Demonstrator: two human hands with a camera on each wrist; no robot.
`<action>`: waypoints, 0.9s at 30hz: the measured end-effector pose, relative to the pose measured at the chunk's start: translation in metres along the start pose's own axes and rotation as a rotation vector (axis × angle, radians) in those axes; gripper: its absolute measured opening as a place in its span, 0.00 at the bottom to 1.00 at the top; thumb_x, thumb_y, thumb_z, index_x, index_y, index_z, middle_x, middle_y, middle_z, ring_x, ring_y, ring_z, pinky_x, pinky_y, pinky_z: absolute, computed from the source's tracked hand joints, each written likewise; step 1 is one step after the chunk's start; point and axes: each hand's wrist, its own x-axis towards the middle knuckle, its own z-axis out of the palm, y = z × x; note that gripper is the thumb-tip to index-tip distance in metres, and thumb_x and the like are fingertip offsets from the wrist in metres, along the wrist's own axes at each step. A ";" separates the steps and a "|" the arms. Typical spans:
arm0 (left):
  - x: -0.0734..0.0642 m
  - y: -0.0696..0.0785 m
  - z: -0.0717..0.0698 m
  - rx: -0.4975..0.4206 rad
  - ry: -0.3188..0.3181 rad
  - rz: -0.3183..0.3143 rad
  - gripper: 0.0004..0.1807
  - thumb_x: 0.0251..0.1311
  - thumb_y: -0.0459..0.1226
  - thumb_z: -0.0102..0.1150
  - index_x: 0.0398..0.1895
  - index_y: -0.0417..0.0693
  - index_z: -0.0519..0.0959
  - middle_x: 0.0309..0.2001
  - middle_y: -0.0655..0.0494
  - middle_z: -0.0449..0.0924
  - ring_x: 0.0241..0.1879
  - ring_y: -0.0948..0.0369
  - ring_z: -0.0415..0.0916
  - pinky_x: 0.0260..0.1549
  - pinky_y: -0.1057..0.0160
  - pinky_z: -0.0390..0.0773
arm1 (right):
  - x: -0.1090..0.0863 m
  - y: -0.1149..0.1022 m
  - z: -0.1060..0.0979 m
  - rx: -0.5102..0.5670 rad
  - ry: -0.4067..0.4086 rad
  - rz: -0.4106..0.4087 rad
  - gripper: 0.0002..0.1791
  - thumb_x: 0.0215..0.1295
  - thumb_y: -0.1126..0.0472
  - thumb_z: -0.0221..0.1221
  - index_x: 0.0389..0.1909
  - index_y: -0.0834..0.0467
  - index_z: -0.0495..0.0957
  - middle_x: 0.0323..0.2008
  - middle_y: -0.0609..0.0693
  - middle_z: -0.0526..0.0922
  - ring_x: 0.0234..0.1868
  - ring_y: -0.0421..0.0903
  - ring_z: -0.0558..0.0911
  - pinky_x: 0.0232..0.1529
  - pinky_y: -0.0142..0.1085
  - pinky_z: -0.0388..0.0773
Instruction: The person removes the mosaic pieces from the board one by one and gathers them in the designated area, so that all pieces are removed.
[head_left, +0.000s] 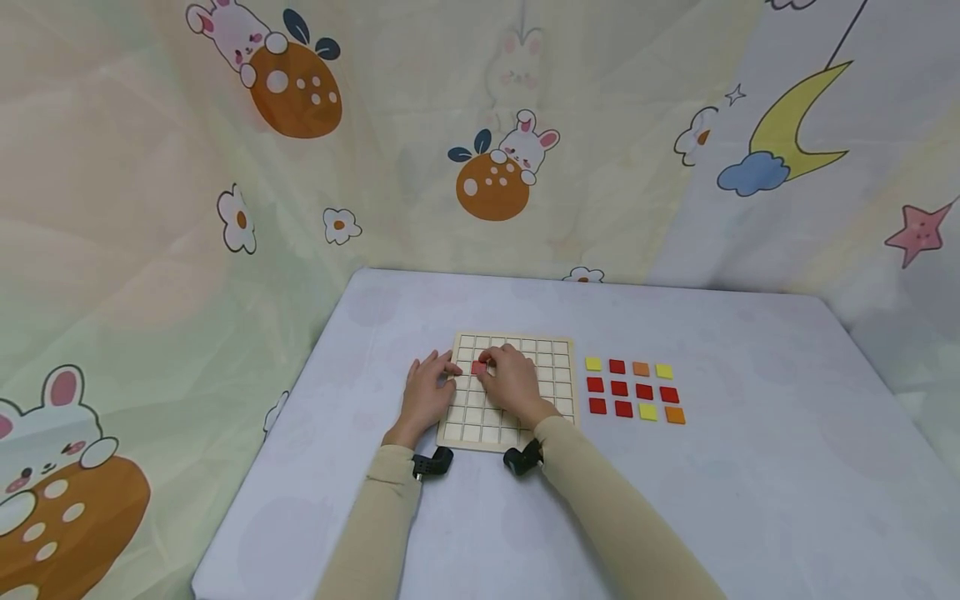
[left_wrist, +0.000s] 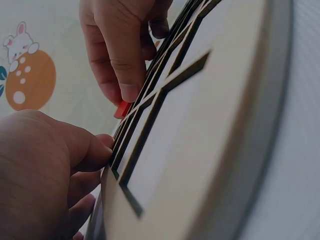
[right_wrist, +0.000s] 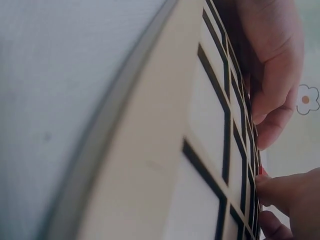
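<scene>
A pale wooden grid board [head_left: 469, 433] lies on the table, its raised strips forming square cells. My right hand [head_left: 516, 385] reaches over the board and pinches a small red square tile [head_left: 478, 367] between thumb and fingertips, down at a cell in the upper left part. In the left wrist view the red tile [left_wrist: 121, 110] shows under those fingertips, tilted against the strips. At the board's left edge, my left hand [head_left: 427, 393] holds the frame with thumb and bent fingers, close beside the tile. Part of the grid is hidden under the right hand.
Right of the board, loose square tiles lie in three rows: red tiles [head_left: 618, 388], yellow tiles [head_left: 648, 412] and orange tiles [head_left: 675, 415]. A white cloth covers the table [head_left: 750, 492]. Behind it hangs a patterned curtain [head_left: 405, 108].
</scene>
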 end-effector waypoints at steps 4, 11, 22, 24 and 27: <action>0.000 0.000 0.000 0.002 0.001 0.001 0.09 0.62 0.32 0.54 0.40 0.50 0.82 0.67 0.50 0.70 0.73 0.52 0.56 0.75 0.50 0.38 | 0.000 -0.002 0.001 0.056 -0.002 -0.005 0.14 0.62 0.59 0.65 0.48 0.56 0.79 0.43 0.50 0.80 0.44 0.48 0.79 0.50 0.43 0.76; 0.000 0.001 0.000 0.003 0.005 0.000 0.09 0.61 0.31 0.55 0.40 0.50 0.82 0.67 0.49 0.70 0.73 0.51 0.56 0.75 0.50 0.38 | 0.000 -0.004 0.001 0.061 -0.007 -0.005 0.15 0.62 0.61 0.65 0.49 0.57 0.80 0.43 0.50 0.80 0.42 0.47 0.78 0.48 0.41 0.78; -0.001 0.002 0.000 0.001 -0.001 -0.003 0.09 0.62 0.32 0.54 0.40 0.51 0.82 0.68 0.50 0.70 0.73 0.52 0.56 0.75 0.51 0.38 | -0.010 0.000 -0.007 0.092 0.026 0.024 0.19 0.65 0.55 0.63 0.55 0.56 0.80 0.48 0.50 0.81 0.48 0.48 0.81 0.52 0.41 0.79; -0.001 0.002 -0.001 0.004 -0.001 -0.009 0.09 0.62 0.32 0.54 0.40 0.51 0.82 0.68 0.50 0.70 0.73 0.52 0.56 0.75 0.52 0.38 | -0.013 0.001 -0.012 0.113 0.022 0.034 0.19 0.66 0.55 0.62 0.56 0.56 0.79 0.49 0.50 0.81 0.49 0.48 0.80 0.52 0.41 0.79; -0.001 0.003 -0.001 0.006 0.001 -0.009 0.09 0.62 0.32 0.53 0.40 0.50 0.82 0.67 0.49 0.70 0.73 0.51 0.56 0.75 0.51 0.38 | -0.020 0.004 -0.021 0.153 0.030 0.052 0.18 0.65 0.56 0.61 0.55 0.56 0.80 0.50 0.50 0.82 0.50 0.48 0.80 0.53 0.42 0.79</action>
